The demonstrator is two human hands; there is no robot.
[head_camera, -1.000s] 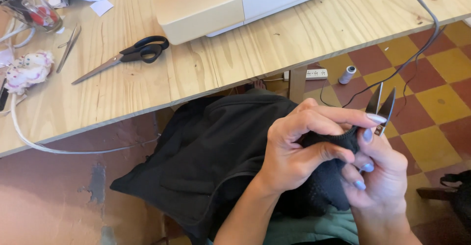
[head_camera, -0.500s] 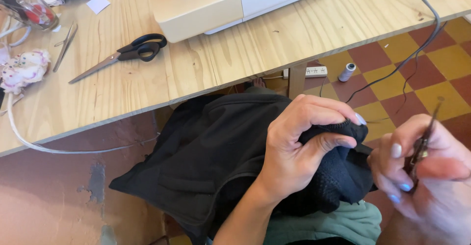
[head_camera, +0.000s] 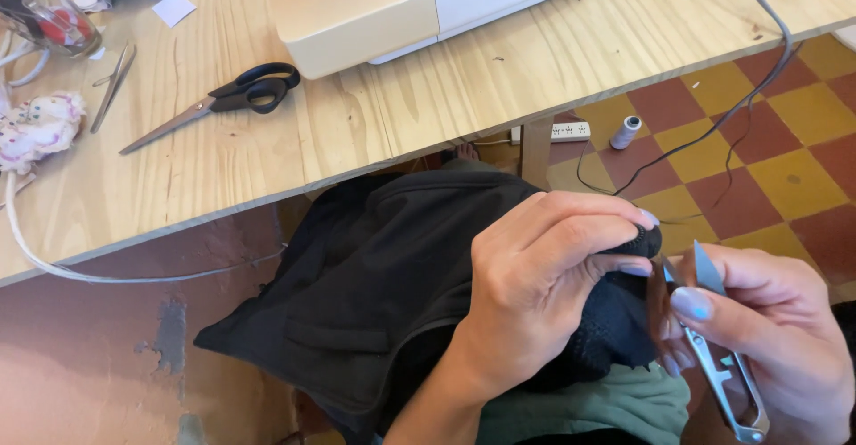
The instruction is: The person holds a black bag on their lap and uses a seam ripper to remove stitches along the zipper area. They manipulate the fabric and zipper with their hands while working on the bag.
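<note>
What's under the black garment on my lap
Under the black garment a strip of green cloth shows at its lower edge, beside the left hand gripping the fabric. The right hand holds thread snips. Anything further beneath is covered.

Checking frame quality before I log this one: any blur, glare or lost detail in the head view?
Head view: evenly lit, no glare; table and scissors sharp; black fabric loses fold detail in its darkness; thread snips in the right hand slightly soft near the left hand.
</note>
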